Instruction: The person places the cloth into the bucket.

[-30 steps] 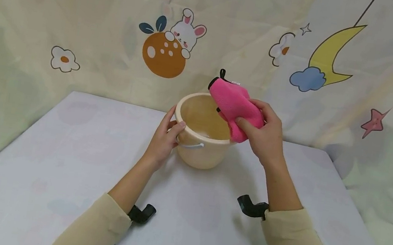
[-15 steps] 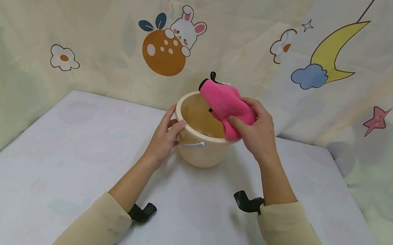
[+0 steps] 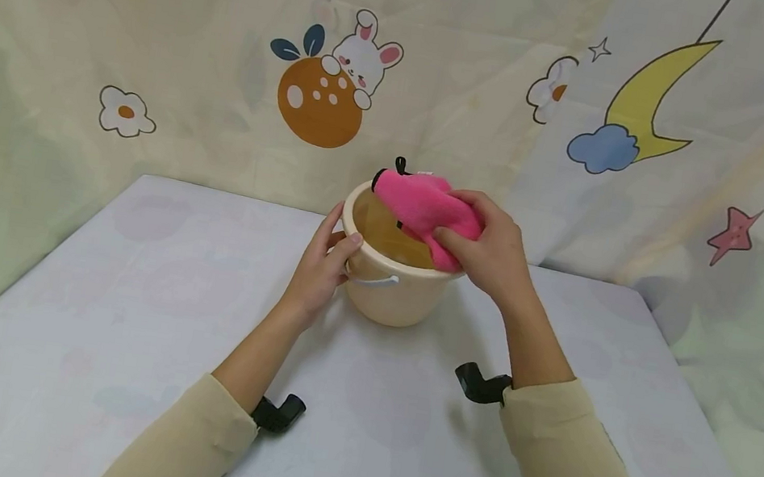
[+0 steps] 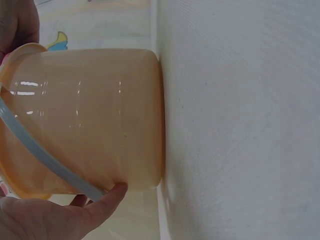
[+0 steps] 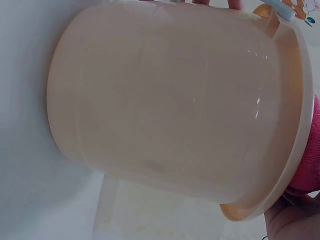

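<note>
A cream plastic bucket [image 3: 391, 301] stands upright on the table, its light grey handle [image 3: 374, 281] hanging down along the near side. My left hand [image 3: 317, 282] grips the bucket's left rim, thumb in front; the left wrist view shows fingers against the wall beside the handle [image 4: 47, 157]. Pinched in my right hand [image 3: 500, 259] is a folded pink cloth [image 3: 430, 206] with black edging and a small black loop. It lies over the right part of the bucket's mouth. In the right wrist view the cloth [image 5: 310, 150] shows at the rim. The bucket's bottom inside is hidden.
A white-covered table [image 3: 145, 303] spreads around the bucket. Behind its back edge hangs a printed curtain [image 3: 218, 44]. Black camera mounts [image 3: 482, 385] stick out from both wrists.
My right hand has moved left and slightly down with the pink cloth, bringing it further over the bucket's mouth. The left hand and the bucket have stayed in place.
</note>
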`<control>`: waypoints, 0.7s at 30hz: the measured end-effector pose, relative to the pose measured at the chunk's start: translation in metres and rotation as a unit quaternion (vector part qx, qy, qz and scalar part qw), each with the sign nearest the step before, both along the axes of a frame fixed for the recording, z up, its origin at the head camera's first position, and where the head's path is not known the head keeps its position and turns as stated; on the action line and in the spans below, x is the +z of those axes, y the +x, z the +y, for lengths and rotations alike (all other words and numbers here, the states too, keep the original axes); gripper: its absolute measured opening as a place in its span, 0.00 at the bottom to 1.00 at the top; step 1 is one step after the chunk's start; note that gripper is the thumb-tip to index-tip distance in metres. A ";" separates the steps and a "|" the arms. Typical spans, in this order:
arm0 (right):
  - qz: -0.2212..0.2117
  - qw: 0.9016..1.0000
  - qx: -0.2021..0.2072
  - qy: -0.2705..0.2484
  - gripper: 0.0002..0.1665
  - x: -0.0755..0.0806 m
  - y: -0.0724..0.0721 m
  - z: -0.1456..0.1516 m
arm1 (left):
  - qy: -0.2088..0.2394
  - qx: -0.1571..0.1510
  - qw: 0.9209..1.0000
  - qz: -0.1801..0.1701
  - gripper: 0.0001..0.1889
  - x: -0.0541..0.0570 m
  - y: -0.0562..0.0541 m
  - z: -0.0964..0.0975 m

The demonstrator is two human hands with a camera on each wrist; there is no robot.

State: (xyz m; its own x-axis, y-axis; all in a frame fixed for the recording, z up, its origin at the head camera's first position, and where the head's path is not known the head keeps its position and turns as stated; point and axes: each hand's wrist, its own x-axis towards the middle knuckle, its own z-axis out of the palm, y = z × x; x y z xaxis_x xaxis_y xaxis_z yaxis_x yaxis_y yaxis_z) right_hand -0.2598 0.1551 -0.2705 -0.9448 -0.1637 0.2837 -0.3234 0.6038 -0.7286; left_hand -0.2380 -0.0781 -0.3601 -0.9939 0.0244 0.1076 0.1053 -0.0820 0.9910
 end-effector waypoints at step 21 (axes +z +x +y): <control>0.011 0.986 0.043 0.161 0.31 0.003 -0.011 -0.016 | 0.004 0.005 1.000 -0.002 0.36 0.001 -0.001 0.001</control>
